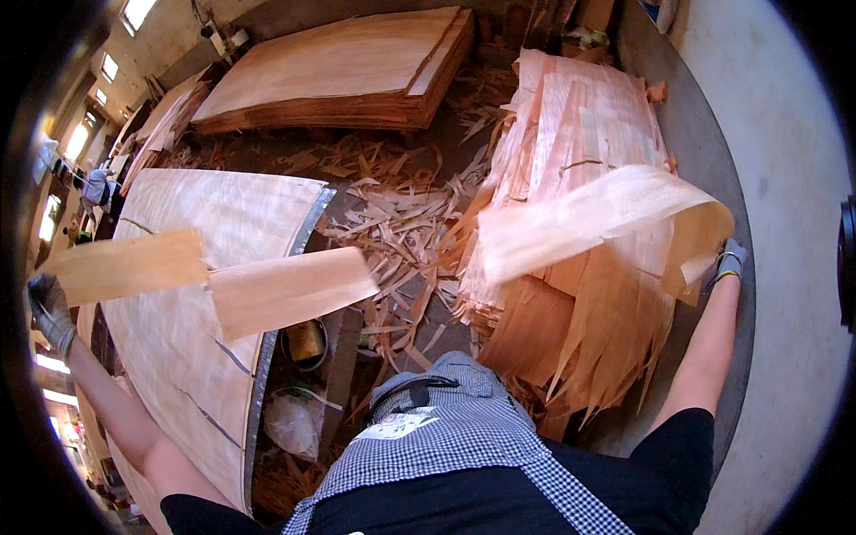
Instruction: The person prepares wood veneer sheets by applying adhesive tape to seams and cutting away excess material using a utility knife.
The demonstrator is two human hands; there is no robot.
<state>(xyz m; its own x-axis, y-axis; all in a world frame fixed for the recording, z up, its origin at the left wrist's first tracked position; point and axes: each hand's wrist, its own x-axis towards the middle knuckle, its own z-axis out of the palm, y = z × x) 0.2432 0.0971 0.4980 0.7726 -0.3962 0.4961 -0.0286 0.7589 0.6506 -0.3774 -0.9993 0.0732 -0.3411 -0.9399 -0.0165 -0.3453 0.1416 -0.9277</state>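
My left hand [53, 312], in a grey and dark glove, is stretched out to the far left and closed on the end of a tan veneer strip [134, 266]. A second, pinker veneer strip [290, 290] meets its inner end and juts past the edge of the veneer-covered table [169, 330]; whether the two are joined I cannot tell. At the far right my right hand [731, 257], gloved in grey, grips one end of a long pale veneer sheet [571, 223]. That sheet curls near the hand and spreads, somewhat blurred, above a pile of pinkish veneer sheets [606, 116].
A thick stack of large veneer sheets [330, 67] stands at the back. Veneer scraps [401, 214] litter the floor. Beside the table are a dark bucket [305, 346] and a clear plastic bag [292, 423]. A pale wall [785, 267] rises on the right. Someone [96, 185] is far left.
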